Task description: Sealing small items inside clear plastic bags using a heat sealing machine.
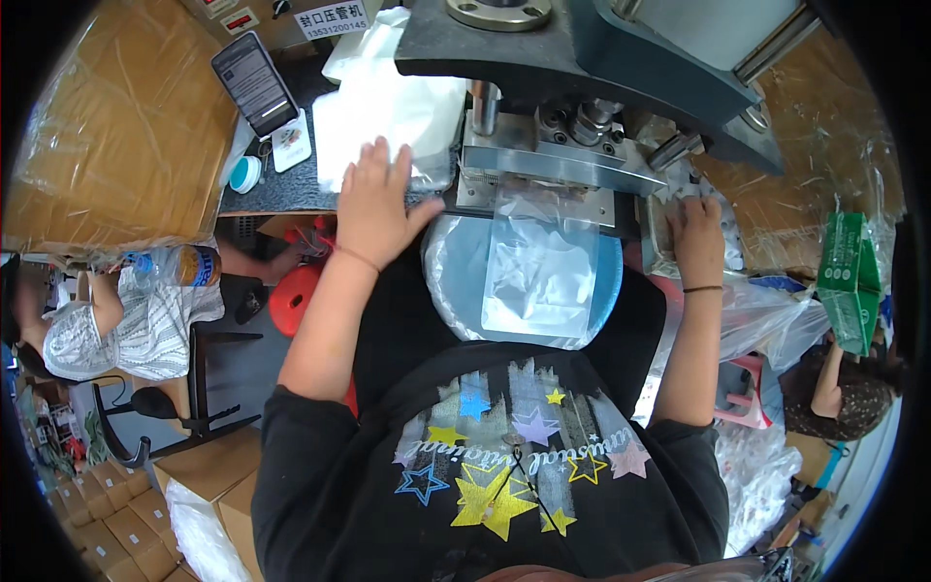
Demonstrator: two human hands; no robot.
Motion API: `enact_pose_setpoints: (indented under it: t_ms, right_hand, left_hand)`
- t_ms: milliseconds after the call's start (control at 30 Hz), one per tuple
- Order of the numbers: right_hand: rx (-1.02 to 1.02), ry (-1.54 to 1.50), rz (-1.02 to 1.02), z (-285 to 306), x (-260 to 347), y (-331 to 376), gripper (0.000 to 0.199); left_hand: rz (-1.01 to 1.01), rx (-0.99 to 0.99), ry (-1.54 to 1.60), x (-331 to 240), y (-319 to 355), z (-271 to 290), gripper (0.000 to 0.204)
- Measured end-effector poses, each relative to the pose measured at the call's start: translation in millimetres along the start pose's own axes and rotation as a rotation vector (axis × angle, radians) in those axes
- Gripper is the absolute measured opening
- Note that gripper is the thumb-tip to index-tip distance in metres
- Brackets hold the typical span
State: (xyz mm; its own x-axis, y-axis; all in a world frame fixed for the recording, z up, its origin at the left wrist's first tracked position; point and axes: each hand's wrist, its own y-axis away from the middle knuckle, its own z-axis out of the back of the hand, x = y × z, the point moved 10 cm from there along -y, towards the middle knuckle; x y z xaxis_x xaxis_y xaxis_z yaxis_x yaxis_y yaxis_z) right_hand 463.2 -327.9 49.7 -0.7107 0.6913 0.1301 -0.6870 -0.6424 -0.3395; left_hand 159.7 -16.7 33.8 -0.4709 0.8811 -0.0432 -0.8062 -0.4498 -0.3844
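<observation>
My left hand (376,202) rests flat, fingers spread, on a stack of white plastic bags (388,112) at the edge of the dark worktable (281,189). My right hand (696,240) reaches into a pile of small white items (729,242) to the right of the machine, fingers curled down on them; whether it grips anything is hidden. Between the hands, a clear plastic bag (541,276) hangs from the metal jaw (553,165) of the sealing machine (582,58) over a round blue tray (446,281) on my lap.
A phone (255,82) leans at the table's back left, a small teal lid (245,174) beside it. Wrapped cardboard (126,126) stands left, a green carton (849,281) right. Other people sit at lower left (126,325) and right (844,388). Boxes lie on the floor (194,485).
</observation>
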Motion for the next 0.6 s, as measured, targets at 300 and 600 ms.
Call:
enact_pose_setpoints:
  t_ms: [300,600]
  right_hand:
    - [-0.108,-0.084,0.018,7.8,1.7,-5.6,0.016]
    - [-0.044,-0.127,0.112,18.9,7.1,-4.1,0.029]
  left_hand:
    - [0.176,-0.113,0.615,5.1,47.5,24.4,0.022]
    - [0.138,-0.240,0.530,1.0,47.3,37.6,0.025]
